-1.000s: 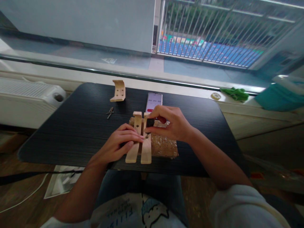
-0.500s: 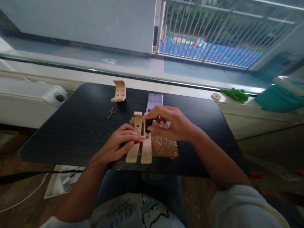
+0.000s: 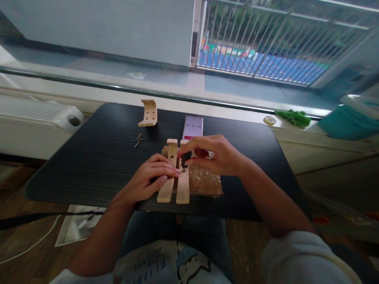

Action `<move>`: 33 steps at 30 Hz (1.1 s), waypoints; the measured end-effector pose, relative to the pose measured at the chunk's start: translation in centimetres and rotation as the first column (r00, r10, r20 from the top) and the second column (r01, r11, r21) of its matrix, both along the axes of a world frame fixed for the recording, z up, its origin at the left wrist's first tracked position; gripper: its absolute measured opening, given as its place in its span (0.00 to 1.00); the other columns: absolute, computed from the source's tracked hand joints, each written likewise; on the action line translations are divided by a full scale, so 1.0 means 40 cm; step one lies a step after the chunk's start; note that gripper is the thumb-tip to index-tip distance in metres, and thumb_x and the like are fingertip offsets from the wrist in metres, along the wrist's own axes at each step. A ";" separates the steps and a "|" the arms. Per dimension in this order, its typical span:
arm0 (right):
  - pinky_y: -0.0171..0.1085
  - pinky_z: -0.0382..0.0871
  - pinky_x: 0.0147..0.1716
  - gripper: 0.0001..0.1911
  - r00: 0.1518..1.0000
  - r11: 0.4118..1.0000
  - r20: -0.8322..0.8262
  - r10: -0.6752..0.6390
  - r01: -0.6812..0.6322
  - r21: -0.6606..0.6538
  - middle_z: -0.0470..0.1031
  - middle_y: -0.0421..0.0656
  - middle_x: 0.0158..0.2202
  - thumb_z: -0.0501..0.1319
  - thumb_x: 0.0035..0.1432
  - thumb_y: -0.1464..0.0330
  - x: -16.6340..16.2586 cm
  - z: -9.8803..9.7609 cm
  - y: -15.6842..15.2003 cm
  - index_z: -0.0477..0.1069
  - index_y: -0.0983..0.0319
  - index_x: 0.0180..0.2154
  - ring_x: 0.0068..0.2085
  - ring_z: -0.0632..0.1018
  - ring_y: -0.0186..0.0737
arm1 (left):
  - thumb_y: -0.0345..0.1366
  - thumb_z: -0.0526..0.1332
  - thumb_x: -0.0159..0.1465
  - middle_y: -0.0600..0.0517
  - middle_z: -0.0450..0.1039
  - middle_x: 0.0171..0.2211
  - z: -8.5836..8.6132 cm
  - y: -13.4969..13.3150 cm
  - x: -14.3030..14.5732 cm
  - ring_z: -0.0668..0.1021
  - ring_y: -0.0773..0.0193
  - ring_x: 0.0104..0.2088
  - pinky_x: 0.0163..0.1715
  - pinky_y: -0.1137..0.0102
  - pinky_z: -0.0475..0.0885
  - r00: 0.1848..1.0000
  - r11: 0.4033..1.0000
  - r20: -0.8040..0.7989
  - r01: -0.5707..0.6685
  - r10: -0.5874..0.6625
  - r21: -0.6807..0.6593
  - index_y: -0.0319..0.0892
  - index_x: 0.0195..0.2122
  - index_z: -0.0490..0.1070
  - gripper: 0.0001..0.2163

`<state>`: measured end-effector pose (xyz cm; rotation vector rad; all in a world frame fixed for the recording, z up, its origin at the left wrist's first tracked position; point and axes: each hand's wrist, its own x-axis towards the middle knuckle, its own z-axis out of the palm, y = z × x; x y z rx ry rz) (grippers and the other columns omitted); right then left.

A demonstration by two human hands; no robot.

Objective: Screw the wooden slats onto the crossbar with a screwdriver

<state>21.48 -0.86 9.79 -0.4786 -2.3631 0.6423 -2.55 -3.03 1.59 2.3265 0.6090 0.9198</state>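
Observation:
Two pale wooden slats (image 3: 174, 185) lie side by side over a cork-like perforated board (image 3: 205, 181) on the black table (image 3: 97, 157). My left hand (image 3: 148, 179) lies flat on the left slat, fingers stretched toward the right one. My right hand (image 3: 214, 155) pinches a small black screwdriver (image 3: 185, 158) standing upright on a screw in the right slat. A curved wooden bracket (image 3: 148, 113) with holes stands at the far side of the table. A few loose screws (image 3: 137, 140) lie left of the slats.
A phone (image 3: 193, 127) with a lit screen lies just behind the slats. A white radiator (image 3: 35, 122) is at the left. A green cloth (image 3: 291, 117) and a teal bag (image 3: 346, 122) rest on the window ledge at the right. My knees are under the table's near edge.
My right hand has turned slightly on the screwdriver and dropped a little lower. My left hand and the slats have stayed in place.

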 end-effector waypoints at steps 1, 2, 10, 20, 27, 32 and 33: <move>0.27 0.62 0.28 0.08 1.000 1.000 -0.007 -0.004 0.004 0.002 0.78 0.38 0.34 0.62 0.61 0.71 0.000 0.001 0.000 0.72 0.64 0.43 0.26 0.68 0.23 | 0.34 0.53 0.69 0.50 0.79 0.44 0.001 0.000 0.000 0.71 0.58 0.48 0.50 0.64 0.67 1.000 1.000 0.001 -0.001 0.001 -0.002 0.43 0.45 0.76 0.12; 0.27 0.62 0.27 0.08 1.000 1.000 -0.011 -0.011 0.011 0.005 0.78 0.38 0.34 0.62 0.60 0.70 0.000 0.001 0.000 0.73 0.64 0.43 0.25 0.67 0.23 | 0.34 0.53 0.69 0.50 0.79 0.44 0.002 -0.001 0.001 0.71 0.58 0.48 0.49 0.64 0.67 1.000 1.000 0.002 -0.002 0.002 -0.003 0.43 0.45 0.76 0.12; 0.27 0.61 0.25 0.10 0.996 0.995 -0.033 -0.077 0.079 0.056 0.75 0.37 0.30 0.66 0.57 0.69 0.001 -0.002 0.002 0.74 0.65 0.41 0.23 0.64 0.23 | 0.34 0.53 0.69 0.50 0.79 0.42 0.005 -0.003 -0.001 0.71 0.58 0.47 0.48 0.64 0.67 1.000 1.000 0.003 0.000 0.000 0.014 0.43 0.45 0.76 0.12; 0.28 0.61 0.25 0.11 0.985 0.973 -0.058 -0.164 0.171 0.154 0.72 0.36 0.27 0.63 0.59 0.63 -0.003 -0.012 0.010 0.73 0.64 0.38 0.22 0.63 0.24 | 0.35 0.53 0.70 0.50 0.79 0.43 0.005 -0.001 0.004 0.71 0.58 0.46 0.47 0.64 0.67 1.000 1.000 0.006 0.008 -0.008 -0.004 0.43 0.45 0.76 0.12; 0.28 0.60 0.24 0.10 0.980 0.943 -0.085 -0.182 0.198 0.268 0.69 0.36 0.25 0.64 0.58 0.64 -0.014 -0.013 -0.001 0.72 0.65 0.36 0.22 0.62 0.25 | 0.37 0.51 0.71 0.49 0.80 0.43 0.011 -0.002 0.005 0.71 0.57 0.46 0.47 0.63 0.68 1.000 1.000 0.002 -0.001 0.001 0.007 0.43 0.44 0.77 0.14; 0.29 0.62 0.25 0.09 0.972 0.929 -0.046 -0.231 0.234 0.288 0.71 0.36 0.25 0.63 0.59 0.64 -0.021 -0.007 -0.012 0.72 0.64 0.36 0.23 0.66 0.26 | 0.38 0.51 0.71 0.49 0.80 0.43 0.011 -0.004 0.005 0.72 0.57 0.46 0.46 0.63 0.68 1.000 1.000 0.015 -0.004 0.004 -0.003 0.42 0.44 0.77 0.15; 0.29 0.63 0.25 0.09 0.970 0.928 -0.039 -0.241 0.242 0.282 0.72 0.37 0.26 0.63 0.59 0.63 -0.022 -0.008 -0.013 0.72 0.63 0.36 0.23 0.67 0.27 | 0.39 0.51 0.71 0.48 0.80 0.42 0.012 -0.005 0.005 0.72 0.57 0.46 0.46 0.63 0.68 1.000 1.000 0.017 -0.006 0.007 -0.007 0.42 0.43 0.78 0.15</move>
